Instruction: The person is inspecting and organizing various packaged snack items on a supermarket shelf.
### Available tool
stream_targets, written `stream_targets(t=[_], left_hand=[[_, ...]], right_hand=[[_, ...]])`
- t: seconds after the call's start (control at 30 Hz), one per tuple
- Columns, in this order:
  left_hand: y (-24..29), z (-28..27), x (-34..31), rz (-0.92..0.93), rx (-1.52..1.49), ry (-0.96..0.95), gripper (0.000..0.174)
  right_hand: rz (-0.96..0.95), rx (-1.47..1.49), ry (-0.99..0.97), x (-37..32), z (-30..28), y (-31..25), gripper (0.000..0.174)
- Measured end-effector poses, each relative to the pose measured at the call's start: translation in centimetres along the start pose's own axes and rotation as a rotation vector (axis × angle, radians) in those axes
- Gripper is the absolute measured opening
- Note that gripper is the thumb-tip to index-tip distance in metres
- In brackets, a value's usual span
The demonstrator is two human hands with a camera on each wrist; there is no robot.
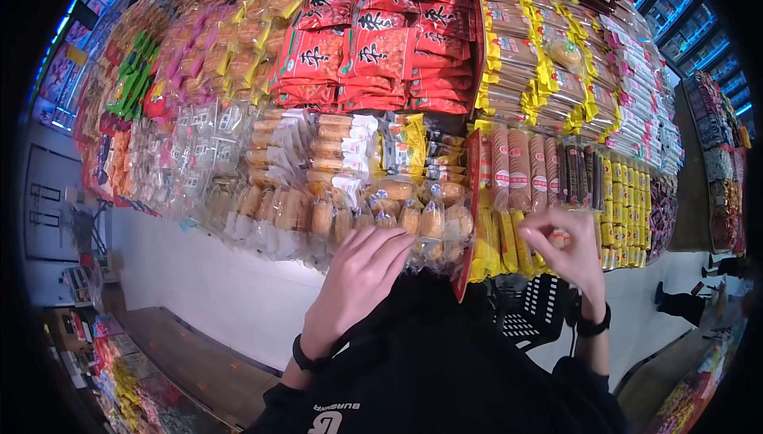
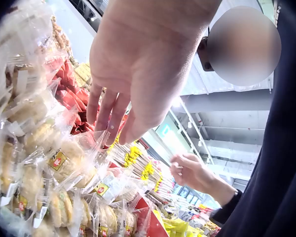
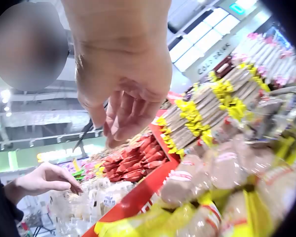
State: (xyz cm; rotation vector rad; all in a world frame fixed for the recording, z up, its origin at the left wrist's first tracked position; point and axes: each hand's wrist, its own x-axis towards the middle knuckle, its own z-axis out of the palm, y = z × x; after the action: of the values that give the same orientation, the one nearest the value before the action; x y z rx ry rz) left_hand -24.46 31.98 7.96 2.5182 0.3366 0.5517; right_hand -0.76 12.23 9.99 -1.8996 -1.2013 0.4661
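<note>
My left hand hovers over the front row of clear-wrapped round pastries, its fingers loosely bent. In the left wrist view that hand hangs palm-side above wrapped pastries and holds nothing visible. To the right, my right hand is over yellow-edged packets, thumb and forefinger curved towards each other. From the right wrist view, the same hand has loosely curled fingers with nothing seen in them, above and behind the long wrapped packs.
A red divider splits the display between the hands. Red bags are stacked behind. Yellow-wrapped flat packs fill the back right. A black perforated chair stands below the right side. Another display is at the lower left.
</note>
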Motion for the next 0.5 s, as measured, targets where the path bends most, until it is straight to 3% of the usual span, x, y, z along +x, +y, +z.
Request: stream_targets(t=[0.07,0.13,0.27,0.33,0.43,0.5], left_hand=[[-0.1,0.4,0.4,0.002,-0.002,0.0,0.02],[-0.1,0.8,1.0,-0.004,0.004,-0.007,0.02],[-0.7,1.2,2.4,0.018,0.138,0.013,0.022],[-1.1,0.9,3.2,0.011,0.248,-0.028,0.034],[-2.0,0.9,4.1,0.016,0.38,-0.072,0.031],[-2.7,1.3,4.3,-0.012,0.422,-0.14,0.037]], right_hand=[[0.126,0.122,0.051,-4.7,-0.2,2.3,0.019],[0.32,0.299,0.243,-9.2,1.0,4.0,0.035],[0.313,-0.031,0.614,-15.3,5.8,8.8,0.04],[0.414,-0.133,0.522,-17.7,7.7,10.7,0.033],[0.374,-0.224,0.319,-19.8,10.3,13.3,0.017],[0.489,-0.35,0.124,-21.5,11.2,14.4,0.033]])
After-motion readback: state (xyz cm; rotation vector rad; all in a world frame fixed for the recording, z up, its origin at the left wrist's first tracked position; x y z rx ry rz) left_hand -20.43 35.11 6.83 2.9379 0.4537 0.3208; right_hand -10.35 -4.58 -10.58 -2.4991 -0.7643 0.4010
